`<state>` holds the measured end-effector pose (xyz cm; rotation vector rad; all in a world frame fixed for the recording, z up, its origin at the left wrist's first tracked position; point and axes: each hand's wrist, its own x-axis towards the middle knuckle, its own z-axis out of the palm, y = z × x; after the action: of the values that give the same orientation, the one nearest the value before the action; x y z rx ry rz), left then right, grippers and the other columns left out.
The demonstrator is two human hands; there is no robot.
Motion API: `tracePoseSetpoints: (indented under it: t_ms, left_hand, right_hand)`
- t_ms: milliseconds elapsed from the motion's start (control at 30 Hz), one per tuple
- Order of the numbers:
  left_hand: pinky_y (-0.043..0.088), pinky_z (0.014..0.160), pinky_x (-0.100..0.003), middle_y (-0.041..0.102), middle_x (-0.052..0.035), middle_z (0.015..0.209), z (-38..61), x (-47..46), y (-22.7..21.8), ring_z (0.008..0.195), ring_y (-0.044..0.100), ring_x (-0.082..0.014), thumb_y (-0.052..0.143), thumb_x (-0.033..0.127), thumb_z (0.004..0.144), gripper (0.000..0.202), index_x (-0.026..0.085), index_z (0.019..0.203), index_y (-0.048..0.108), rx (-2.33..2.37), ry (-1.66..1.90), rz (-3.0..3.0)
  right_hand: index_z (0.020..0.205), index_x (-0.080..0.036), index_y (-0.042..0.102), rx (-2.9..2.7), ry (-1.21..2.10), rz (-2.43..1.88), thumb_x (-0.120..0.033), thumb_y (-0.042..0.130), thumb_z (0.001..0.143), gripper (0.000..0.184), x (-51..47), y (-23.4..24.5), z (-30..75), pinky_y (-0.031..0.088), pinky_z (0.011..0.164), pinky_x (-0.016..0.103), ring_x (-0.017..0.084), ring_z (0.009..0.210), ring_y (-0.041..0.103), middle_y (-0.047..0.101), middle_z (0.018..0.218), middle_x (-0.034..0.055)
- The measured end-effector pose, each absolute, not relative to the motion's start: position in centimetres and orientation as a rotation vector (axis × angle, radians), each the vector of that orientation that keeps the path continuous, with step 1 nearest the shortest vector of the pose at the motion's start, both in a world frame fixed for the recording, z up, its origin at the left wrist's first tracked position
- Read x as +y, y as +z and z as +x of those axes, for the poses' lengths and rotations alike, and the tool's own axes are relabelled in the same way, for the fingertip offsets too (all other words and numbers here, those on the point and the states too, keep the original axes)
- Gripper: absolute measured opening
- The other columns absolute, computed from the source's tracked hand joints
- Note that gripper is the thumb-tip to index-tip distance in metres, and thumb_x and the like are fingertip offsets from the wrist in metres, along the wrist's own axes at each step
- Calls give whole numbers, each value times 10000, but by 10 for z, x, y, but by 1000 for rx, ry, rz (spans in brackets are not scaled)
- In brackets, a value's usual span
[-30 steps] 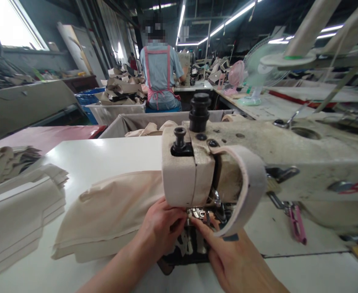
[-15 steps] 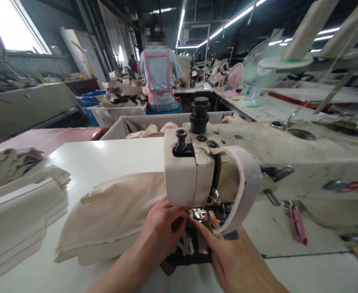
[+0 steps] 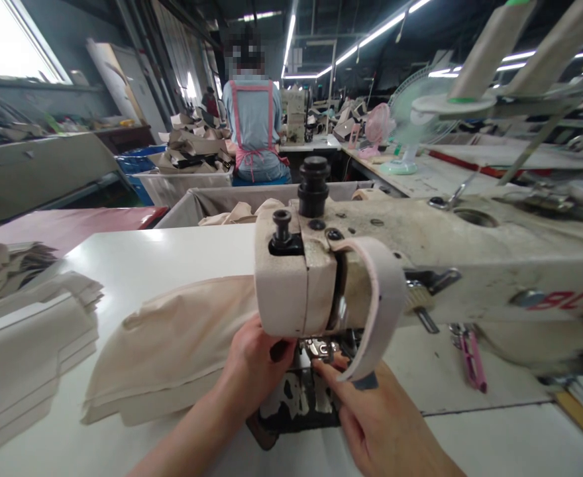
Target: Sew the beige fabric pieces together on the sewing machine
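My left hand is closed at the right edge of a beige fabric piece, its thumb and fingertips pinched together just left of the presser foot. The fabric bulges up in a folded, layered shape on the white table and runs under the sewing machine head. My right hand lies at the other side of the foot, one finger stretched toward it. A pale curved strap partly hides its other fingers. Between my hands the worn black-and-silver machine plate shows.
Stacked cut fabric panels lie at the left. Pink-handled thread snips rest right of the machine. Beyond the table stands a grey bin with beige cloth. A co-worker in a pink-strapped apron sits ahead; fans stand at the right.
The whole view has shifted slightly, so the machine appears farther left. My fingertips have drawn a little apart at the presser foot, with more of the plate showing between them.
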<state>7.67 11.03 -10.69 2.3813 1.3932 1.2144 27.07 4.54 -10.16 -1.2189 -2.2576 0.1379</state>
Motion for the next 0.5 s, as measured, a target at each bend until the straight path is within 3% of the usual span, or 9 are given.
tracePoseSetpoints:
  t_ms: [167, 500]
  left_hand:
    - [549, 639, -308, 714, -70, 716, 77, 112, -103, 645, 672, -212, 534, 176, 788, 184, 153, 731, 707, 1383, 1113, 2313]
    - [547, 633, -259, 705, -42, 704, 71, 115, -92, 643, 644, -181, 569, 190, 733, 140, 162, 690, 699, 1395, 937, 2179]
  right_hand:
    - [1125, -144, 659, -2258, 128, -1184, -24, 389, 779, 455, 46, -101, 270, 525, 743, 389, 279, 931, 585, 648, 1042, 137]
    - [1073, -139, 672, -2209, -41, -1066, 6, 401, 735, 457, 49, -109, 268, 516, 633, 367, 284, 862, 601, 679, 1024, 150]
